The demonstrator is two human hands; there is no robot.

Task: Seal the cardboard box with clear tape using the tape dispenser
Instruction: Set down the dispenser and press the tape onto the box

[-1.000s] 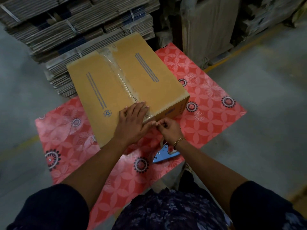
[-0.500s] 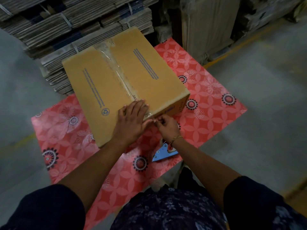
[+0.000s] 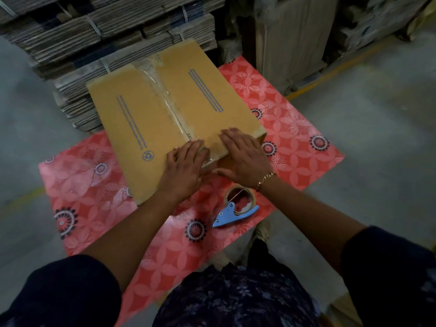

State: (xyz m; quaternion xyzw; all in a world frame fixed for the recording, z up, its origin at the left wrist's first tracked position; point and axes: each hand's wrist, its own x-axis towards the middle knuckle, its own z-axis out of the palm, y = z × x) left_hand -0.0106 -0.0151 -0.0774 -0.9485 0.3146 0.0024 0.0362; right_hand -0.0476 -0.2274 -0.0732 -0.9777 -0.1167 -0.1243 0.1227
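**Head view: two flat hands on a taped box**

Head camera looks down on one box (image 3: 165, 114), tan corrugated cardboard, rectangular, lying on a red floral mat (image 3: 295, 128) on a grey floor (image 3: 377, 138). One strip of glossy clear tape (image 3: 162, 100) runs along its centre seam from the far edge to the near edge; the film is wrinkled at the far end. Two blue printed lines and one recycling mark sit on the flaps.

From left to right: the left hand (image 3: 186, 166) lies flat, fingers spread, palm on the box's near edge over the tape end, gripping nothing. The right hand (image 3: 243, 154) presses flat just beside it, also holding nothing; a chain bracelet (image 3: 266, 178) circles its wrist. One dispenser (image 3: 238, 208), blue metal with a round tape roll, rests on the mat near the right wrist, untouched.

Strapped stacks of flattened cardboard (image 3: 106, 31) stand behind.
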